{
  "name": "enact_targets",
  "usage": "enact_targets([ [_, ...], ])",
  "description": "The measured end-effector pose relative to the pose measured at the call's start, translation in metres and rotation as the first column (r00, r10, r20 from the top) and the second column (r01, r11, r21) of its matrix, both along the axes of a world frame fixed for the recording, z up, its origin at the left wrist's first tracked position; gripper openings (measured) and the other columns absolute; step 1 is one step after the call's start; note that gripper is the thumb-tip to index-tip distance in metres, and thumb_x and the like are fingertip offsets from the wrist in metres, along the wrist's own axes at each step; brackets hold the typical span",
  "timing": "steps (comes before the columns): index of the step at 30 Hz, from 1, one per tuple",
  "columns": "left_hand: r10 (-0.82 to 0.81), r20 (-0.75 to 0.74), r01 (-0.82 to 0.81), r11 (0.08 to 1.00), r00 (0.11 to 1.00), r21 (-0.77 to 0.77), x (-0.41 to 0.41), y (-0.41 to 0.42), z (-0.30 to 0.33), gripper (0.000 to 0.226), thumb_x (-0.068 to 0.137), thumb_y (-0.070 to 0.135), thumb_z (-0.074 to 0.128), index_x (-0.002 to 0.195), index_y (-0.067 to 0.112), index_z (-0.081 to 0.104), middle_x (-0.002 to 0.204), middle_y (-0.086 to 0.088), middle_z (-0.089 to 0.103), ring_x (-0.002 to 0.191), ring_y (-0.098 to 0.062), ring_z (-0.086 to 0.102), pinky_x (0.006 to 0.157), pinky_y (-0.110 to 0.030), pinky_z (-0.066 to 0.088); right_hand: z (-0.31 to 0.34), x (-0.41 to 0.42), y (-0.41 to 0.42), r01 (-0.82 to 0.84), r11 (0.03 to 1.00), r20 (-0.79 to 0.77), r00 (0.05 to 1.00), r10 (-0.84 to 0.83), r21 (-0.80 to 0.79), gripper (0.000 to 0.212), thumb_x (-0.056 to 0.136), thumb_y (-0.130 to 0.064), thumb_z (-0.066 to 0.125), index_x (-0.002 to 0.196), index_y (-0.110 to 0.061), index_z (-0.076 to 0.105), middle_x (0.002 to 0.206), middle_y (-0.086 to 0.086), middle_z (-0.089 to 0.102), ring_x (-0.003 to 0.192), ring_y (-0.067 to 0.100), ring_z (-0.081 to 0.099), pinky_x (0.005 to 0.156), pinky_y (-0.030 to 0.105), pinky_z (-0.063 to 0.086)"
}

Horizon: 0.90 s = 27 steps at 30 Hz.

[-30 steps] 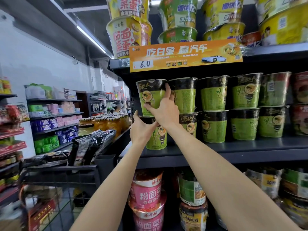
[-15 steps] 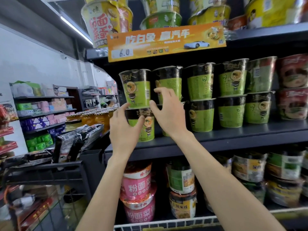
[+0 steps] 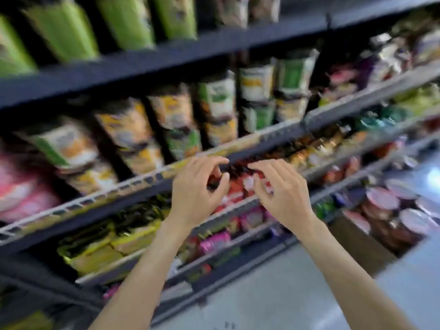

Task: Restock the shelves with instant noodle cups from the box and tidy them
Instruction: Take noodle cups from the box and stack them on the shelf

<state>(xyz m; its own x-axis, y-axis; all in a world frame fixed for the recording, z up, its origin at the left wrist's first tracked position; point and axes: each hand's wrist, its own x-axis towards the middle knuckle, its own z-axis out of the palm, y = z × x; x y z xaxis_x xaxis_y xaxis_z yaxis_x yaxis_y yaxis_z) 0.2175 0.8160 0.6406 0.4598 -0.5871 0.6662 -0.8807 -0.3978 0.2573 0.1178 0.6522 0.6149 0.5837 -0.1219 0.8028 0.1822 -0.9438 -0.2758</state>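
Two bare hands hang in mid-air before the dark metal shelving unit (image 3: 166, 60), both empty. Left hand (image 3: 197, 191) has its fingers loosely curled, thumb and forefinger near each other, nothing between them. Right hand (image 3: 278, 189) likewise, fingers bent and slack, gripping nothing. The two sit side by side, a small gap between them, level with the white wire shelf rail (image 3: 133, 184) of the unit.

Whole view is heavily motion-blurred and tilted; labels unreadable.

Top tier of the unit: green-sided instant noodle cups (image 3: 64, 27) in a row, upper parts cut off by the frame edge. Tier below, behind the wire rail: stacked paper tubs with yellow, green and white wrappers (image 3: 171, 120), two high; at the left end of that tier, pink tubs (image 3: 21, 189). Beneath the rail, behind the hands: small red and white packets (image 3: 240, 186), too smeared to tell more. Lower still on the unit: flat yellow and black foil packs (image 3: 102, 241), then pink sachets (image 3: 214, 241) to their right.

Right of the unit's foot, on the pale grey floor (image 3: 273, 289): an open brown cardboard box (image 3: 357, 241) holding cups with round pinkish lids (image 3: 383, 198), packed close together. Neither hand touches the box or any cup.
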Motion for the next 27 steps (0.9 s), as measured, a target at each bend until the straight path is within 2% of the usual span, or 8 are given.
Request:
enact_targets([
  [3,0.009,-0.291,0.082,0.95,0.957,0.3,-0.047,-0.083,-0.076,0.041,0.085,0.041,0.05,0.117,0.017,0.06,0.107,-0.001,0.065,0.102,-0.025,0.056,0.089,-0.03,0.038,-0.073,-0.072,-0.074,0.197,0.976,-0.326,0.932,-0.157,0.094,0.022,0.087,-0.014,0.05,0.1,-0.012,0.066,0.089,0.002,0.066,0.082,0.022,0.06,0.071,0.028,0.048],
  [5,0.009,-0.45,0.176,0.913,0.893,0.367,-0.082,-0.134,-0.115,0.037,0.085,0.032,0.059,0.12,0.019,0.058,0.112,0.0,0.064,0.108,-0.022,0.054,0.09,-0.028,0.036,-0.118,-0.121,-0.118,0.334,0.925,-0.489,0.847,-0.209,0.183,0.026,0.081,-0.019,0.048,0.101,-0.015,0.065,0.089,0.002,0.066,0.084,0.024,0.061,0.07,0.03,0.046],
  [9,0.079,-0.664,0.292,0.854,0.744,0.43,-0.137,-0.229,-0.188,0.03,0.088,0.028,0.059,0.118,0.022,0.059,0.113,0.008,0.064,0.108,-0.017,0.056,0.086,-0.033,0.046,-0.179,-0.212,-0.194,0.619,0.728,-0.734,0.635,-0.242,0.295,0.026,0.083,-0.005,0.057,0.107,-0.013,0.065,0.103,0.006,0.067,0.096,0.031,0.063,0.071,0.033,0.047],
  [13,0.189,-0.783,0.375,0.796,0.592,0.475,-0.16,-0.324,-0.249,0.028,0.087,0.021,0.061,0.114,0.017,0.063,0.111,0.002,0.068,0.105,-0.019,0.062,0.087,-0.03,0.046,-0.217,-0.259,-0.269,0.815,0.53,-0.879,0.41,-0.245,0.233,0.032,0.091,-0.015,0.052,0.122,-0.019,0.059,0.122,0.003,0.062,0.109,0.027,0.058,0.078,0.031,0.042],
  [18,0.288,-0.776,0.479,0.652,0.561,0.588,-0.142,-0.469,-0.322,0.03,0.087,0.021,0.061,0.116,0.014,0.064,0.112,-0.008,0.069,0.106,-0.027,0.063,0.09,-0.037,0.049,-0.27,-0.27,-0.39,0.886,0.453,-0.975,0.18,-0.133,0.102,0.042,0.091,-0.023,0.053,0.133,-0.02,0.049,0.131,0.007,0.055,0.119,0.03,0.051,0.091,0.038,0.043],
  [22,0.217,-0.763,0.576,0.541,0.609,0.613,-0.123,-0.628,-0.34,0.036,0.088,0.027,0.059,0.122,0.018,0.059,0.119,-0.005,0.065,0.114,-0.025,0.058,0.093,-0.031,0.044,-0.309,-0.258,-0.506,0.939,0.328,-0.986,0.136,-0.093,0.099,0.044,0.091,-0.021,0.053,0.135,-0.018,0.046,0.128,0.013,0.055,0.117,0.033,0.049,0.088,0.039,0.043],
  [24,0.176,-0.789,0.613,0.539,0.588,0.577,-0.119,-0.706,-0.344,0.035,0.088,0.024,0.06,0.121,0.015,0.059,0.116,-0.006,0.065,0.112,-0.024,0.058,0.09,-0.028,0.042,-0.324,-0.248,-0.561,0.961,0.248,-0.984,0.147,-0.099,0.119,0.046,0.09,-0.019,0.055,0.136,-0.016,0.046,0.129,0.014,0.054,0.119,0.033,0.047,0.09,0.04,0.043],
  [27,0.103,-0.814,0.641,0.562,0.572,0.522,-0.11,-0.796,-0.358,0.035,0.086,0.021,0.061,0.12,0.015,0.059,0.111,-0.003,0.067,0.108,-0.023,0.059,0.087,-0.026,0.043,-0.353,-0.228,-0.636,0.965,0.224,-0.978,0.169,-0.126,0.137,0.048,0.089,-0.018,0.056,0.136,-0.013,0.046,0.129,0.016,0.053,0.121,0.034,0.045,0.09,0.041,0.043],
])
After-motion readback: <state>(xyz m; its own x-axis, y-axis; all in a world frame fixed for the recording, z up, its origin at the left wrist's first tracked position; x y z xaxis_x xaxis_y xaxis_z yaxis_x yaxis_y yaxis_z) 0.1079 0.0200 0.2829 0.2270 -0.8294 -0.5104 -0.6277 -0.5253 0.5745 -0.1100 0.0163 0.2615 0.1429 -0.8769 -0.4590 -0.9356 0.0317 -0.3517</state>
